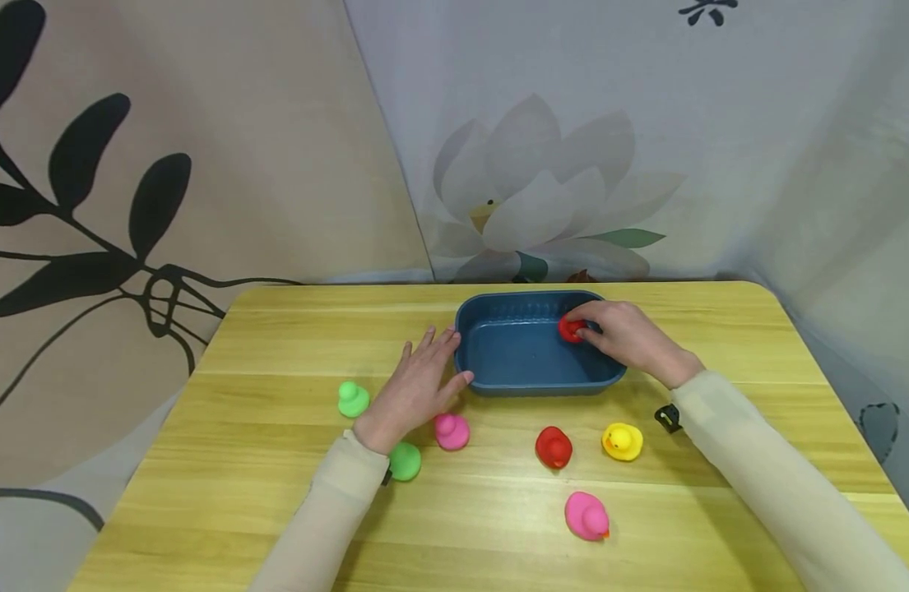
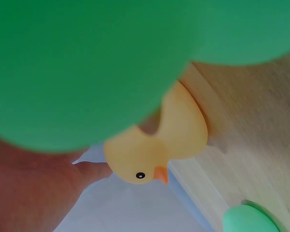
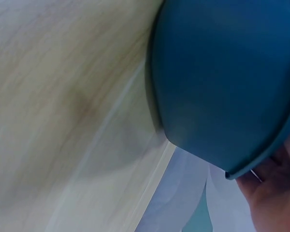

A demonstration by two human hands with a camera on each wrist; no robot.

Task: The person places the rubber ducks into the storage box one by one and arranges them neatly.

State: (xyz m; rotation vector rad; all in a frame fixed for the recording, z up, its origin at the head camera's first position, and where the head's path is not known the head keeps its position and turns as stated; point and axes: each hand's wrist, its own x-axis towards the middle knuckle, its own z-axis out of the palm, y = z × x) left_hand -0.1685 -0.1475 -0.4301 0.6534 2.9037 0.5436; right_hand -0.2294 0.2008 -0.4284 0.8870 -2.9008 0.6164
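Over the right end of the blue basin [image 1: 539, 345], my right hand [image 1: 632, 337] pinches a small red toy [image 1: 570, 329] between thumb and fingers. In the right wrist view the basin's outer wall [image 3: 222, 87] hides that toy. My left hand [image 1: 417, 386] has its fingers spread, with fingertips and thumb at the basin's left rim. Below its wrist, a green rubber duck [image 1: 405, 461] is partly covered; a pink duck [image 1: 452, 432] sits beside the hand. The left wrist view shows a yellow duck [image 2: 157, 140] near the hand, hidden in the head view.
Another green duck [image 1: 353, 399] stands left of the left hand. In front of the basin are a red duck [image 1: 554, 448], a yellow duck [image 1: 622, 441] and a second pink duck [image 1: 587, 516]. The wooden table [image 1: 721, 329] ends at a patterned cloth backdrop [image 1: 276, 140].
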